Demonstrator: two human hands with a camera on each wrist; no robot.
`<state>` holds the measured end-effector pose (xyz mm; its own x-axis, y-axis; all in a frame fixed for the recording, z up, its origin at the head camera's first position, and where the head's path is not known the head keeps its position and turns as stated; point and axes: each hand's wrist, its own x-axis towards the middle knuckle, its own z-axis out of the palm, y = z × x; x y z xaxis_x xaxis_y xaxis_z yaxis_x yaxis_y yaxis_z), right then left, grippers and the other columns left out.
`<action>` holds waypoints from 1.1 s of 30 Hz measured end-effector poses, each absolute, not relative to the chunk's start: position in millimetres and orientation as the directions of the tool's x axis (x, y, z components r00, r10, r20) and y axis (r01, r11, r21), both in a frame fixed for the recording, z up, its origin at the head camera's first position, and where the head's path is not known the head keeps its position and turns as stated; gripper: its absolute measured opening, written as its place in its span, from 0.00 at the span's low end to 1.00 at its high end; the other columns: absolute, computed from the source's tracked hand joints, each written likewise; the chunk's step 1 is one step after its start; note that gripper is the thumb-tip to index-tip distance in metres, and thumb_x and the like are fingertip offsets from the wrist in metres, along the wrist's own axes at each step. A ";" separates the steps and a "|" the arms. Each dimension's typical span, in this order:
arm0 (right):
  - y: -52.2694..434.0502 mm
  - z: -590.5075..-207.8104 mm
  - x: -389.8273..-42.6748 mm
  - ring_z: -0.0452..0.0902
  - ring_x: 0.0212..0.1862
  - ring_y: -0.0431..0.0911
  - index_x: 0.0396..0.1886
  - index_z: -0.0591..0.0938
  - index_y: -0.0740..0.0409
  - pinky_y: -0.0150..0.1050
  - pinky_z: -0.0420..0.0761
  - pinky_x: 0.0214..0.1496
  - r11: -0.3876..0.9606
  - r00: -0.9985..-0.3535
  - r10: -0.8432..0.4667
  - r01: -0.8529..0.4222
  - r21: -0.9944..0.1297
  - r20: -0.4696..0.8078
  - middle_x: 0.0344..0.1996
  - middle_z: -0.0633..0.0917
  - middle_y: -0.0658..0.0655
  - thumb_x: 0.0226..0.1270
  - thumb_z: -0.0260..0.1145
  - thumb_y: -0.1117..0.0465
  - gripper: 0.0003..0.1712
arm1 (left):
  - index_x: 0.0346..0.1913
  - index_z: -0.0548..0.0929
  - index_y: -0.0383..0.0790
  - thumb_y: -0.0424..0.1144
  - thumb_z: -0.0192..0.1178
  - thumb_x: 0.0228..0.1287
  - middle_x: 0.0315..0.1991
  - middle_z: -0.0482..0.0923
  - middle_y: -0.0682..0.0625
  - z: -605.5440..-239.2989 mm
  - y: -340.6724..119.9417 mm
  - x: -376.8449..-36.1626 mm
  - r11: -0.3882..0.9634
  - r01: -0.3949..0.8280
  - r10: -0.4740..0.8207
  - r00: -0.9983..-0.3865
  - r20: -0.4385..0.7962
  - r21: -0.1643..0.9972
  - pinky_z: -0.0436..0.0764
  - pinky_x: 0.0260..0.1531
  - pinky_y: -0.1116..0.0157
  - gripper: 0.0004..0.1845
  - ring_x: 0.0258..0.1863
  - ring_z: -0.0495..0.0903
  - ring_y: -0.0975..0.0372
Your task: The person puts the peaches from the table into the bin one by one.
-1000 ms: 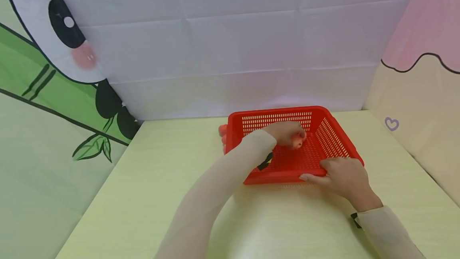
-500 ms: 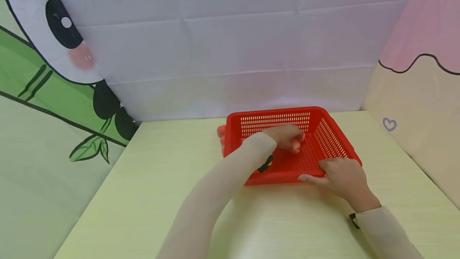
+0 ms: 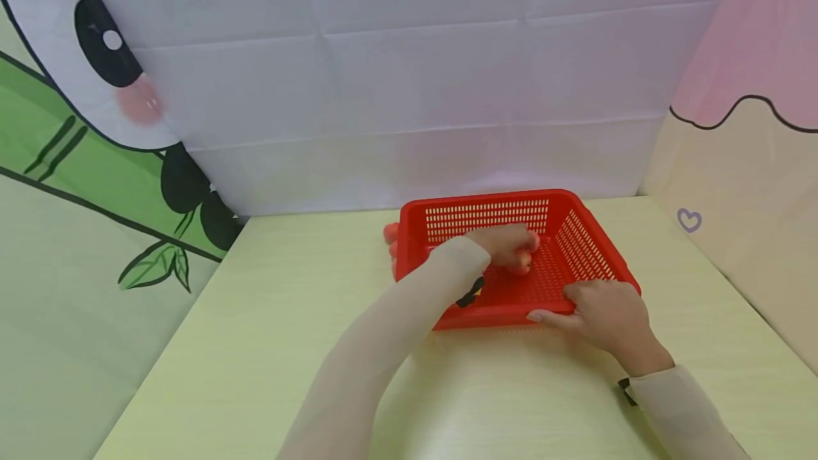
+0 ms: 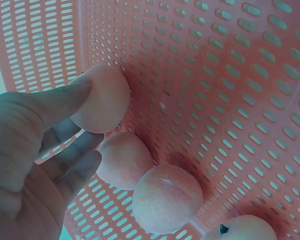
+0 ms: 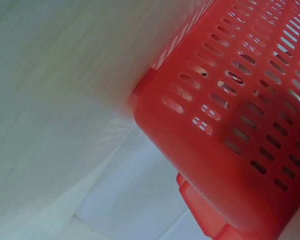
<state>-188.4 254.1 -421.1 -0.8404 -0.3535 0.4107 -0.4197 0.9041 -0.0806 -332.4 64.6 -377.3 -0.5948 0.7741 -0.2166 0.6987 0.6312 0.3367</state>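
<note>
A red basket point(image 3: 578, 247) with slotted walls sits on the pale yellow-green surface point(image 3: 268, 318), toward the far edge near the white cloth backdrop point(image 3: 409, 91).

The left hand point(image 3: 508, 241) reaches inside the basket. In the head view it covers what it holds, and only a bit of pinkish fruit shows under the knuckles. The left wrist view is clearer: the thumb and curled fingers point(image 4: 70, 100) pinch a round peach point(image 4: 102, 97) against the basket's side wall. Two more peaches point(image 4: 124, 159) lie just below it, touching one another, on the basket floor. A fourth fruit point(image 4: 240, 229) with a dark stem end is cut off by the bottom edge of that view, so its kind is hard to tell.

The right hand point(image 3: 603, 314) grips the near right corner of the basket, thumb lying along the front rim and fingers curled over the edge. The right wrist view shows only the basket's outer corner point(image 5: 225, 145) and the cloth behind it; the hand itself is out of that frame.

Something reddish point(image 3: 390, 233) shows behind the basket's far left corner, mostly hidden by the wall, and I cannot tell what it is.
</note>
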 end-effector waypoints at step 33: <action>253.9 -419.5 -187.9 0.57 0.17 0.39 0.13 0.63 0.44 0.37 0.59 0.21 0.908 -0.848 -0.355 -0.413 -0.070 0.393 0.11 0.61 0.42 0.60 0.67 0.20 0.41 | 0.79 0.73 0.53 0.49 0.63 0.78 0.76 0.70 0.55 -343.1 43.8 -333.7 0.740 0.638 0.670 -0.728 -0.146 0.215 0.71 0.72 0.61 0.30 0.72 0.70 0.62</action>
<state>-187.9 253.9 -419.5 -0.8479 -0.3555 0.3932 -0.4133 0.9079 -0.0705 -333.7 43.8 -343.1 -0.7279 0.6699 -0.1463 0.6375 0.7398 0.2152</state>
